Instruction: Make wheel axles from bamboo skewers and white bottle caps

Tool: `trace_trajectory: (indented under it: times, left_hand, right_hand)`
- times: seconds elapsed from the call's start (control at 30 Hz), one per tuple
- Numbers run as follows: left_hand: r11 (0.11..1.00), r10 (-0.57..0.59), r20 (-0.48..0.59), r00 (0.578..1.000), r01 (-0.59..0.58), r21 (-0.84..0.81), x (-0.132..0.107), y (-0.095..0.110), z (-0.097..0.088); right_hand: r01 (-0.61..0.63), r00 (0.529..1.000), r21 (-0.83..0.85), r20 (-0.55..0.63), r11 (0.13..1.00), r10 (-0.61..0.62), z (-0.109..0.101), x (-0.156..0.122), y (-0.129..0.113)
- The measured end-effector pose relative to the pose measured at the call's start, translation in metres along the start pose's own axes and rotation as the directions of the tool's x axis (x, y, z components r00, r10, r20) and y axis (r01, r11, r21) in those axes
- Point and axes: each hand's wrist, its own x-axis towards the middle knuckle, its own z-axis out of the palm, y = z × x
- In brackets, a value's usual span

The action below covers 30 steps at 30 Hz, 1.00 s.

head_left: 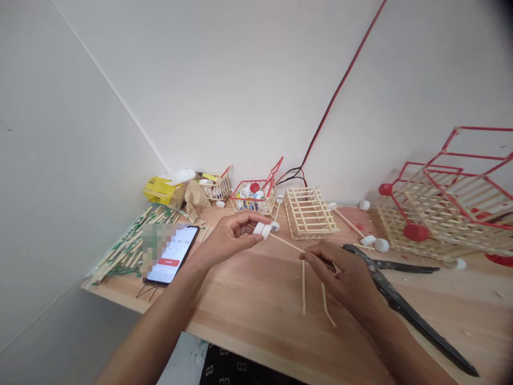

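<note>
My left hand (234, 235) pinches a white bottle cap (262, 230) that sits on one end of a thin wooden stick (286, 243). My right hand (342, 275) pinches the other end of that stick just above the wooden table (248, 305). Two loose sticks (316, 294) lie on the table under my right hand. A small stick-built crate (308, 213) stands just beyond both hands.
Large black scissors (401, 302) lie to the right of my right hand. A phone (172, 254) rests at the left beside a pile of sticks (128, 246). Red-framed stick carts (444, 208), a basket of caps (252, 195) and loose white caps (374, 243) line the back.
</note>
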Motion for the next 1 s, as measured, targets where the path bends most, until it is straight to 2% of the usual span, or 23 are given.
trace_trajectory:
  times: [0.17, 0.4, 0.47, 0.53, 0.63, 0.7, 0.73, 0.8, 1.0]
  left_hand:
    - [1.0, -0.004, 0.033, 0.999, 0.003, 0.01, 0.0, 0.0, -0.002]
    - [0.998, -0.052, -0.01, 0.999, 0.052, -0.038, -0.003, 0.0, -0.004]
    - [0.996, -0.065, -0.101, 0.993, 0.059, -0.06, -0.003, -0.003, -0.01]
    - [0.997, -0.064, -0.241, 0.968, 0.052, -0.055, 0.0, -0.007, -0.021]
    - [1.0, -0.03, -0.466, 0.884, 0.029, -0.009, 0.013, -0.012, -0.044]
    - [0.997, -0.007, -0.534, 0.845, 0.048, 0.063, 0.027, -0.016, -0.058]
    - [0.989, 0.005, -0.538, 0.843, 0.077, 0.129, 0.035, -0.018, -0.064]
    - [0.93, 0.018, -0.481, 0.877, 0.163, 0.331, 0.052, -0.023, -0.07]
    - [0.809, 0.059, -0.365, 0.929, 0.169, 0.562, 0.084, -0.033, -0.068]
  right_hand:
    - [0.005, 1.0, -0.002, 0.017, 1.0, -0.005, 0.001, 0.0, 0.002]
    - [0.004, 1.0, 0.015, 0.011, 1.0, -0.004, 0.001, 0.0, 0.001]
    - [-0.022, 1.0, 0.045, -0.002, 0.999, 0.022, 0.0, 0.0, 0.001]
    - [-0.051, 0.998, 0.079, -0.033, 0.996, 0.054, 0.0, 0.0, 0.002]
    - [-0.093, 0.991, 0.125, -0.081, 0.988, 0.103, 0.0, 0.001, 0.004]
    - [-0.113, 0.987, 0.144, -0.098, 0.983, 0.127, 0.0, 0.002, 0.005]
    - [-0.119, 0.986, 0.148, -0.102, 0.982, 0.134, 0.0, 0.002, 0.006]
    - [-0.123, 0.985, 0.15, -0.103, 0.981, 0.139, -0.001, 0.003, 0.007]
    - [-0.143, 0.978, 0.137, -0.134, 0.98, 0.161, -0.003, 0.003, 0.006]
